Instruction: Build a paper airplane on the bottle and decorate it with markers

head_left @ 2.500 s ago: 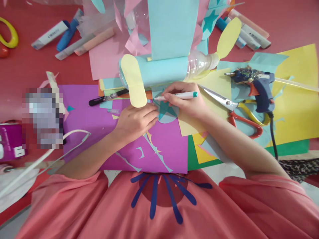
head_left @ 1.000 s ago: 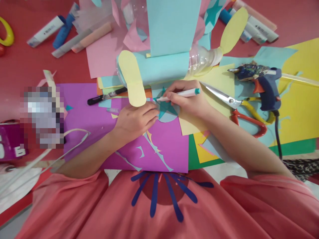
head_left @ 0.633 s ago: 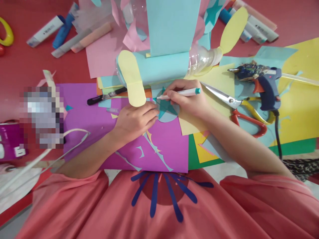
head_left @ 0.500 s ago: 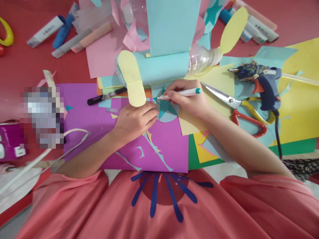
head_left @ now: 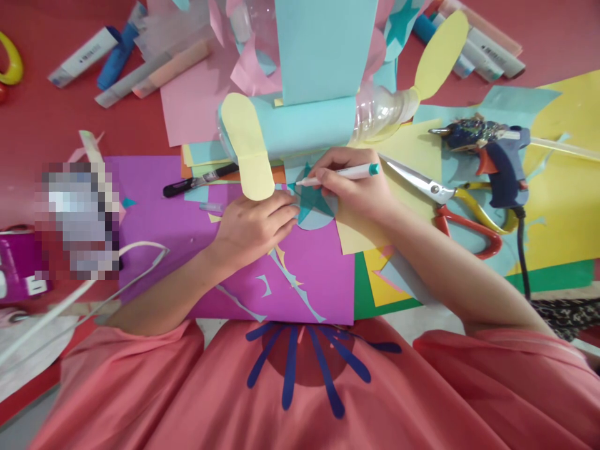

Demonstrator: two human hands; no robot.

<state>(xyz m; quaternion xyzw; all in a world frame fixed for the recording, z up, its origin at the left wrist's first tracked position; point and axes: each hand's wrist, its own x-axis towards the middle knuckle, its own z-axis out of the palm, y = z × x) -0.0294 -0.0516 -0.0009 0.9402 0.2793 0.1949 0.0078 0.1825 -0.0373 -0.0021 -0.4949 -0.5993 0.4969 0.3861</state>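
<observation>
My right hand (head_left: 354,182) is closed around a white marker with a green end (head_left: 351,172). The marker's tip touches a teal star (head_left: 315,203) drawn on a light blue paper piece (head_left: 323,219). Fingers stretched out, my left hand (head_left: 260,225) lies flat at the left edge of that piece and holds nothing. Just beyond both hands lies a plastic bottle wrapped in light blue paper (head_left: 304,128). A pale yellow rounded strip (head_left: 248,150) on the bottle hangs down to my left fingers.
To the right are open scissors (head_left: 434,189) and a glue gun (head_left: 501,156) with its cord. A black pen (head_left: 197,180) rests left of the bottle. Several markers (head_left: 159,72) lie at the back. Paper scraps (head_left: 295,281) are scattered on a purple sheet (head_left: 328,281). A white cable (head_left: 145,245) crosses at left.
The marker in my right hand has shifted very slightly over the star. My left hand stays in place.
</observation>
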